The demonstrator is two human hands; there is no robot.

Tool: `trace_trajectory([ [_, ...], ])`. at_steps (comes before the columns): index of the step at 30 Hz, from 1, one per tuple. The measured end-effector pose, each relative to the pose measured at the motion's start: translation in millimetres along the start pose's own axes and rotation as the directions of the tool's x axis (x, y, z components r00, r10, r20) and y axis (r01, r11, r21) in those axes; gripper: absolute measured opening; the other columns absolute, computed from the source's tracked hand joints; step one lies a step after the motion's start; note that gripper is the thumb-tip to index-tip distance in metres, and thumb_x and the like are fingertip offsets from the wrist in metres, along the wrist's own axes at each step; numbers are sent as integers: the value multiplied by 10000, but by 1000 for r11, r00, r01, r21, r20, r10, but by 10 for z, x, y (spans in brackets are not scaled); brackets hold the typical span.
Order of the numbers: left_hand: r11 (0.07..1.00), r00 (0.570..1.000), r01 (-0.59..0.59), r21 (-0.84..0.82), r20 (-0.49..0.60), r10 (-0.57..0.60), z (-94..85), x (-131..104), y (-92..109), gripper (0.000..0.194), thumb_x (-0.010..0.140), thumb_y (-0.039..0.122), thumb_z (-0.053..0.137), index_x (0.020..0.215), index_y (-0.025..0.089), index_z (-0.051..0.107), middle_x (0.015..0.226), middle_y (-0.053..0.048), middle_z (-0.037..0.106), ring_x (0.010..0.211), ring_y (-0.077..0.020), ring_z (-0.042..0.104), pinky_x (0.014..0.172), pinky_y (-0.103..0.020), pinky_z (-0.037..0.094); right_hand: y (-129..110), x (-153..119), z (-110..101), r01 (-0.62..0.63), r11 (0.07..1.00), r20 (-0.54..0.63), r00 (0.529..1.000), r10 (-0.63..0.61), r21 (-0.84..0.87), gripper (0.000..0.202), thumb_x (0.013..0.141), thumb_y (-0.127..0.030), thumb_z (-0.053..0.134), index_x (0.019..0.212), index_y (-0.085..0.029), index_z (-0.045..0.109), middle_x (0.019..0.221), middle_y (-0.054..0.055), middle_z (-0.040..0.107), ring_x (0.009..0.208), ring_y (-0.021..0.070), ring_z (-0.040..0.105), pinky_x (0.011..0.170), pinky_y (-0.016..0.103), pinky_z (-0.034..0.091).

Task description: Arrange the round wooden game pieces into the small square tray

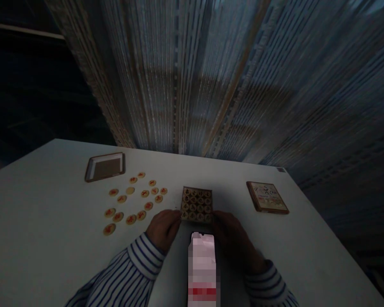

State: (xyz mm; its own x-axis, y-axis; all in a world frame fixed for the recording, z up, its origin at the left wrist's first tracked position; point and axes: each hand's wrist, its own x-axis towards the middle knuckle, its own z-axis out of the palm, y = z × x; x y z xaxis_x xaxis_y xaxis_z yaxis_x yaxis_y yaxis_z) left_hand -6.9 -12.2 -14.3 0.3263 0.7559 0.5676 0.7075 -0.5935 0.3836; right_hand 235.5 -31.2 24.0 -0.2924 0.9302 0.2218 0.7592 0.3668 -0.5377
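Between my two hands is a small square box (196, 219) packed with rows of round Chinese chess pieces (199, 200) bearing dark characters. My left hand (164, 229) grips its near left side, fingers pressed together at the corner. On the near right side, my right hand (231, 232) is closed on the box edge, its fingers in shadow. Left of the box, several loose Chinese chess pieces (141, 215) with red characters lie scattered on the white table (67, 238). One piece (130, 190) among them shows a plain face.
A shallow brown-rimmed box lid or tray (106, 167) lies at the back left. At the right lies a flat box (268, 197) with a printed cover. A lit phone (203, 256) is close in front of me. Striped string curtains (192, 76) hang behind the table.
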Motion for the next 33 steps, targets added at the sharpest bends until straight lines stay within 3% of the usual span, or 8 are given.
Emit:
trace_trajectory([
  [7, 1000, 999, -2, -26, -48, 1, 12, -13, -6, 244, 824, 225, 426, 957, 167, 622, 832, -87, 694, 797, -197, 637, 729, -340, 529, -9, -18, -27, 4, 1000, -1, 1000, -4, -2, 281, 844, -227, 431, 1104, -208, 535, 1048, 95, 621, 953, 221, 562, 820, 391, 462],
  [17, 998, 999, 42, -48, -23, -43, 33, -32, 19, 254, 815, 225, 421, 939, 173, 637, 830, -85, 694, 800, -199, 634, 743, -349, 514, 30, 0, 4, -25, 999, -13, 1000, 26, 32, 263, 836, -243, 429, 1060, -207, 560, 1015, 93, 632, 937, 221, 571, 805, 384, 471],
  [22, 998, 999, 31, -61, 8, -31, -46, 12, 85, 232, 812, 202, 433, 928, 170, 632, 833, -84, 696, 780, -195, 638, 723, -336, 515, 46, -4, 4, -18, 999, -11, 1000, 19, 37, 274, 835, -263, 440, 1077, -209, 556, 1028, 92, 628, 945, 221, 568, 814, 385, 472],
  [33, 997, 1000, 23, -71, -16, -24, -51, 9, 86, 230, 811, 208, 422, 908, 161, 626, 803, -83, 690, 747, -199, 632, 677, -345, 508, 111, -13, 54, 15, 1000, -23, 1000, -14, 2, 280, 836, -255, 437, 1087, -204, 548, 1032, 95, 629, 947, 222, 575, 818, 391, 480],
])
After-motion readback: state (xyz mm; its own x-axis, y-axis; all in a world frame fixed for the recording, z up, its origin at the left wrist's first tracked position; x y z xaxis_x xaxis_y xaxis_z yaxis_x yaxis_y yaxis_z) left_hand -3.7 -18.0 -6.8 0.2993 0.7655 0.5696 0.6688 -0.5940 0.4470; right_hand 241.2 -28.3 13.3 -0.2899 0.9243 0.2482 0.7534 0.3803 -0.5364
